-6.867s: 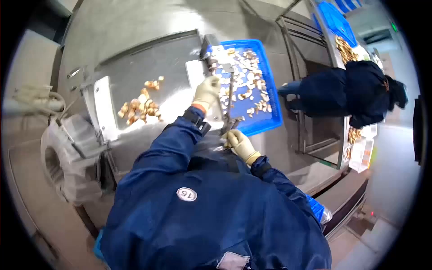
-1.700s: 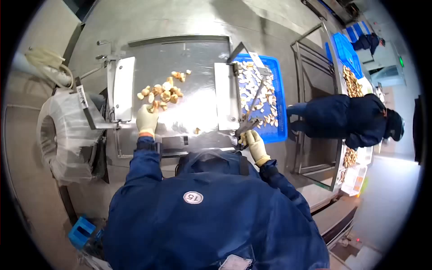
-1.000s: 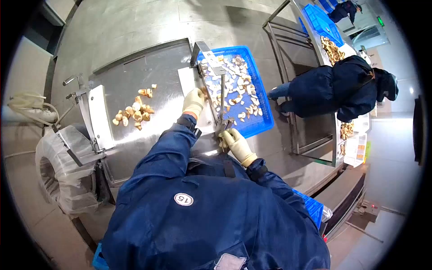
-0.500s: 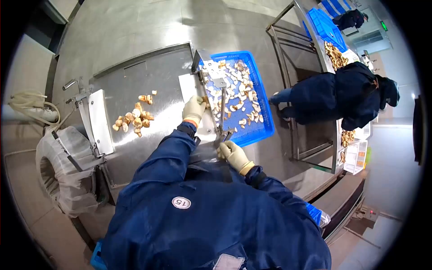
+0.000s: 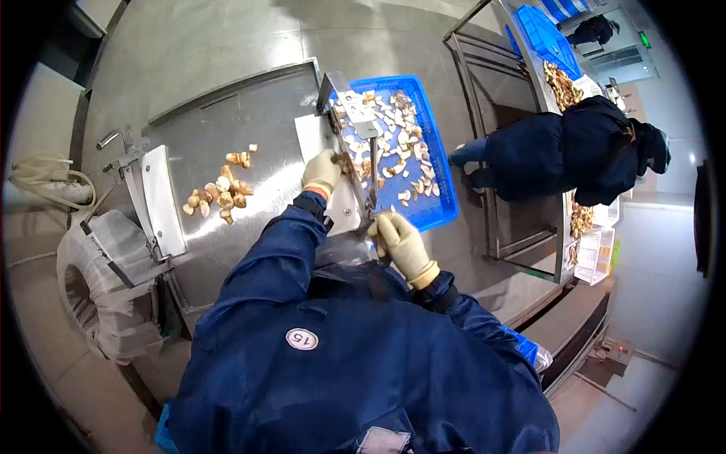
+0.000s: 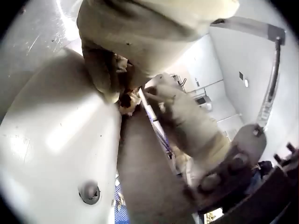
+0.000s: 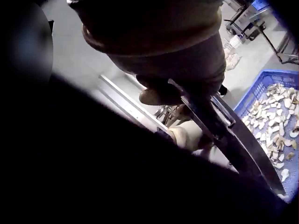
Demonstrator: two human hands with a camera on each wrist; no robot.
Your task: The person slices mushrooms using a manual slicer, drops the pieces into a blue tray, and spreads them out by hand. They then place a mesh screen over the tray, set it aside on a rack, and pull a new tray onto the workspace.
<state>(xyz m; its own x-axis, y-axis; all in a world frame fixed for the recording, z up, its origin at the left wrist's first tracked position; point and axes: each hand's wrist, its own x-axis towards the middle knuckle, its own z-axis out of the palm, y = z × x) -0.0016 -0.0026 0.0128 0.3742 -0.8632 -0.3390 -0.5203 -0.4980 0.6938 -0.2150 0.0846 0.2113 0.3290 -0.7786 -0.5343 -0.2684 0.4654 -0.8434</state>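
In the head view my gloved left hand (image 5: 323, 171) lies on the white board (image 5: 348, 215) beside the hinged blade (image 5: 373, 166). Its fingers pinch a brown and white mushroom piece (image 6: 129, 103) at the board's edge, seen in the left wrist view, close to the blade (image 6: 149, 172). My right hand (image 5: 404, 248), also gloved, has its fingers curled round the handle end of the blade; the right wrist view shows the blade (image 7: 243, 144) below this hand (image 7: 173, 60). Whole mushrooms (image 5: 224, 198) lie in a loose pile on the metal table (image 5: 261, 113).
A blue basket (image 5: 446, 181) of cut pieces sits just right of the blade. At the left table edge stands another white board (image 5: 163, 200) with a blade. A person (image 5: 560, 155) in dark clothing stands at a farther table, right; plastic-wrapped equipment (image 5: 113, 280) is at left.
Since 1.7 s ago my left hand has moved right from the mushroom pile to the board by the blade. My right hand has stayed near the handle, shifting slightly.
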